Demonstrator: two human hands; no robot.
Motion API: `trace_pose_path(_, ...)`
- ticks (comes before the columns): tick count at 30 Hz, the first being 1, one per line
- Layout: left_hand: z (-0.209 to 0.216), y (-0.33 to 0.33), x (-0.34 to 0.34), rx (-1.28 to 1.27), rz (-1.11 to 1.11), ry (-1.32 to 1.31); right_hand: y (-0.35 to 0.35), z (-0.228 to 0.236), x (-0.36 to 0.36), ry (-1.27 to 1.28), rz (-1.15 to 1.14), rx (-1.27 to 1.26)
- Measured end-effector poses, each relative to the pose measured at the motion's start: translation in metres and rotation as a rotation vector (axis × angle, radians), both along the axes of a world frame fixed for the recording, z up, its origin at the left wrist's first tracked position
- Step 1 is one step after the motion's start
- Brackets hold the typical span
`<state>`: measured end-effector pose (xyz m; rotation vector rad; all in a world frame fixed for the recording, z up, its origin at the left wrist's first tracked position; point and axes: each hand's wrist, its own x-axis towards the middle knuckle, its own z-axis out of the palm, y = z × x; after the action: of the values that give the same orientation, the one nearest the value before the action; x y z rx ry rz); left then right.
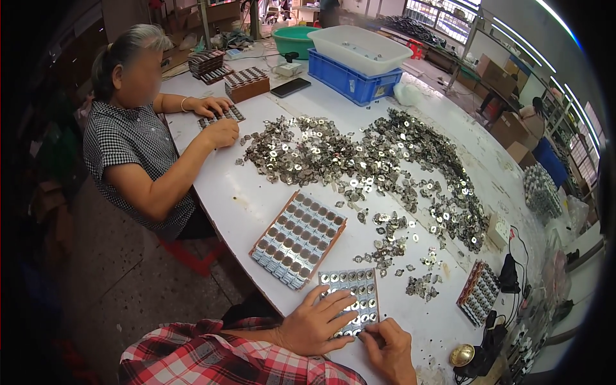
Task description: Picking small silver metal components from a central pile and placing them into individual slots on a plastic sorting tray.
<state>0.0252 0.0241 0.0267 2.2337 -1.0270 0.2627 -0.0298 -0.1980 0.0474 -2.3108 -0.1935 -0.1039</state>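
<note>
My left hand point(317, 322) lies with fingers spread over a small tray point(351, 282) holding rows of round metal pieces. At the tray's near right corner is my right hand point(390, 350), its thumb and fingers pinched together. What sits between those fingertips, if anything, is too small to make out. Just beyond my left hand is a stack of similar trays point(300, 239) filled with rows of dark discs. A large heap of small metal parts point(308, 151) spreads over the white table point(237, 199), with loose parts point(422, 287) scattered close to my right hand.
Across on the left, a co-worker point(138, 135) handles another tray point(221, 118). Behind stand tray stacks point(247, 85), a phone point(290, 88), a blue crate point(353, 80) with a white tub point(359, 51), and a green basin point(295, 42). Another filled tray point(479, 292) and cables point(521, 256) lie at right.
</note>
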Motion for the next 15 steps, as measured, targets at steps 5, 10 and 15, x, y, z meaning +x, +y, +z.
trace_pose_path(5,0.0023,-0.0006,-0.0001,-0.006,0.005,0.02,0.0012,0.001,0.0005,-0.011,-0.009,0.013)
trace_pose_path(10,0.0029,-0.0004,-0.0003,0.011,0.008,0.028,0.0008,0.0088,0.0012,0.033,0.032,-0.005)
trace_pose_path(15,0.004,-0.0011,-0.0007,0.0,0.033,0.015,-0.0005,0.0022,0.0015,-0.006,-0.015,0.054)
